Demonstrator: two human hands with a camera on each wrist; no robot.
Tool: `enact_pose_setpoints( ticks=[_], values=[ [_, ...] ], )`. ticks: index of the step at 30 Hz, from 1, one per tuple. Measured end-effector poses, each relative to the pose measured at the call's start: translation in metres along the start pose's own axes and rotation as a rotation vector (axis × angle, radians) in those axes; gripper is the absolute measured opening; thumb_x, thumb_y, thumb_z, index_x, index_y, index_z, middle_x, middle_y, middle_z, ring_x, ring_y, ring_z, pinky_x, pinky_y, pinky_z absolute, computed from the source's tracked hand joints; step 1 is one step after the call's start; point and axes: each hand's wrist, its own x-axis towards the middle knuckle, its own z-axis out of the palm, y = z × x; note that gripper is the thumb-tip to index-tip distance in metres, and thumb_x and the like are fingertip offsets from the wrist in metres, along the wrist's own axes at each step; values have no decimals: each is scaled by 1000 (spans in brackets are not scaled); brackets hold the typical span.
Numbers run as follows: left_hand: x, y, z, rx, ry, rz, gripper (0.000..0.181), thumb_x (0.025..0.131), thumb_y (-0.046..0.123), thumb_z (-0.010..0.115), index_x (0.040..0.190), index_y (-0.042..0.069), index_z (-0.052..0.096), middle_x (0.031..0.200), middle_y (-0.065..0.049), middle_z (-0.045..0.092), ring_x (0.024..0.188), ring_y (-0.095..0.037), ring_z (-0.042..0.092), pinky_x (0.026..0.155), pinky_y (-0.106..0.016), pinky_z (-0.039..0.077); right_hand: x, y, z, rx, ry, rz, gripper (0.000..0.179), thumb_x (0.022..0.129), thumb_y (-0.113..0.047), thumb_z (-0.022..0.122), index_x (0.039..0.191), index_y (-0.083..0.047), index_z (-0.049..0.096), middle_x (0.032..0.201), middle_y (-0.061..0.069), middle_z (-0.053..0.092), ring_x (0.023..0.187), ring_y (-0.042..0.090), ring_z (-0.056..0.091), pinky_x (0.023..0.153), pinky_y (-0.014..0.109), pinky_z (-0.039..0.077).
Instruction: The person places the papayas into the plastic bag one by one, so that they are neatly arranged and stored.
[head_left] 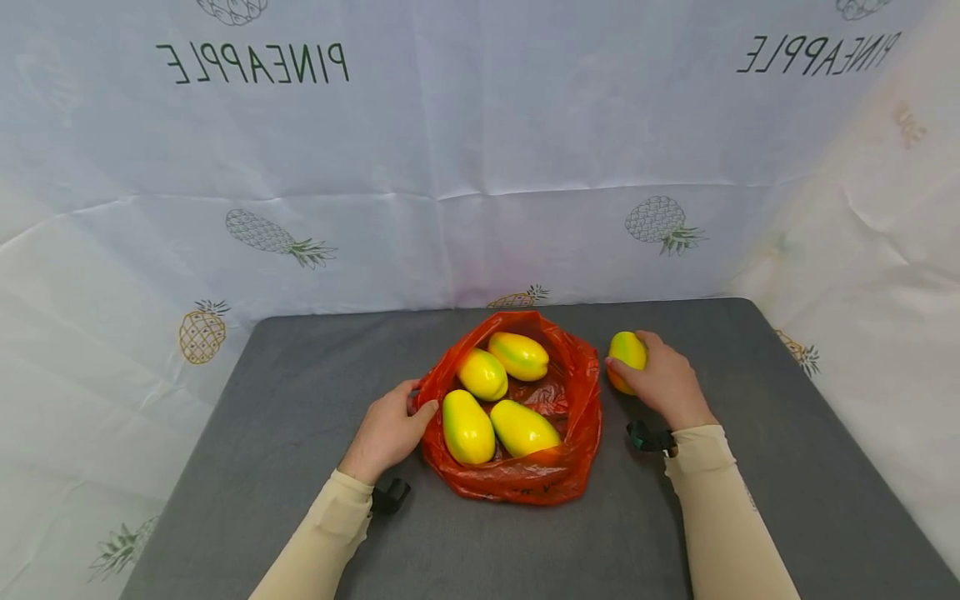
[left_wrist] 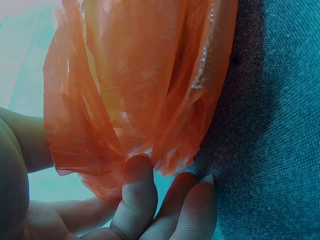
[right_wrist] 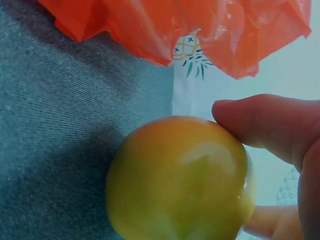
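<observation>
A red plastic bag [head_left: 517,483] lies with its mouth spread wide on the table. Inside it are several glossy yellow mangoes, among them one mango [head_left: 468,427] at the near left and another mango [head_left: 519,357] at the back. My left hand [head_left: 388,429] holds the bag's left edge; in the left wrist view its fingers [left_wrist: 137,192] meet the crumpled film. To the right of the bag, my right hand [head_left: 666,382] grips a yellow-green mango [right_wrist: 180,180] between thumb and fingers. The mango is apart from the bag, and the far fingers are partly hidden behind it.
A dark grey cloth covers the table [head_left: 315,358]. White curtain fabric [head_left: 480,150] printed with pineapples hangs behind the table's back edge and along both sides. Dark wrist straps [head_left: 651,437] sit on both wrists.
</observation>
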Motion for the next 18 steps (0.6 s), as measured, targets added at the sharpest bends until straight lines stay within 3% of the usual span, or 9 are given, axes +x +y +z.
enact_pose_setpoints(
  ticks=[18],
  values=[
    [-1, 0, -1, -15, -9, -11, 57, 106, 33, 67, 153, 2, 57, 125, -14, 76, 96, -22, 72, 85, -42, 63, -10, -12, -15, 18, 41, -59, 88, 102, -53, 67, 163, 3, 37, 149, 33, 57, 115, 47, 61, 95, 63, 56]
  ],
)
